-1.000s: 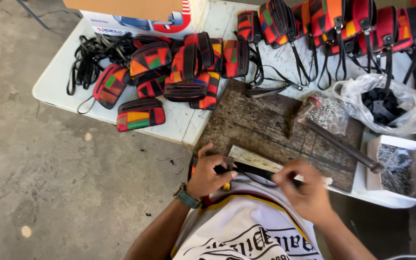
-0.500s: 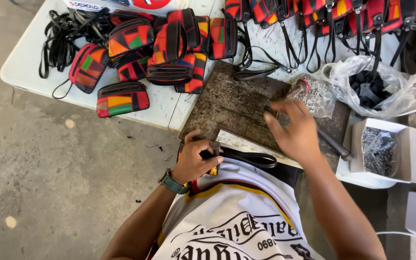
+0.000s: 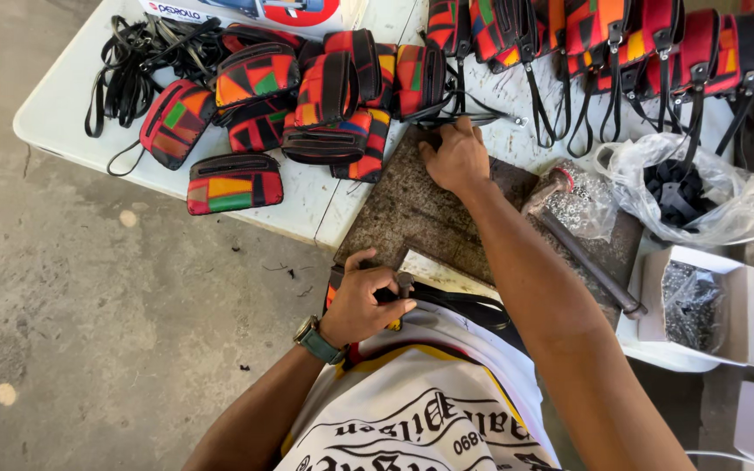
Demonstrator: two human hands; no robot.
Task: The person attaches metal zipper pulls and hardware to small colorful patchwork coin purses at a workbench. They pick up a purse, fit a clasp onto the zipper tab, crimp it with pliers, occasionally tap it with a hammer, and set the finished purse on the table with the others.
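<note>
Because the person's own shirt and forearms fill the lower middle of the view, much of the pouch (image 3: pixel 335 292) held at the near edge of the work board (image 3: pixel 412 214) is covered; only a strip of its red and orange cloth and a black strap (image 3: pixel 460 303) running off to the right show. Along the top edge a row of hanging pouches (image 3: pixel 621 35) is cut off, and a printed box (image 3: pixel 255 10) shows only its lower part.

On the white table (image 3: pixel 71 113) lies a heap of finished patchwork pouches (image 3: pixel 298 96) beside a tangle of black straps (image 3: pixel 133 61). At the right a clear plastic bag (image 3: pixel 700 187) holds black buckles, and an open white box (image 3: pixel 726 305) holds a packet of small dark metal parts, too fine to make out. A smaller bag of shiny fittings (image 3: pixel 586 205) lies against a hammer (image 3: pixel 582 253) on the board.

Curled shut, the left hand (image 3: pixel 364 301) pinches the pouch and strap. Reaching far forward, the right hand (image 3: pixel 457 157) has its fingers bent down on the board's far edge, touching straps there; whether it grips one I cannot tell.
</note>
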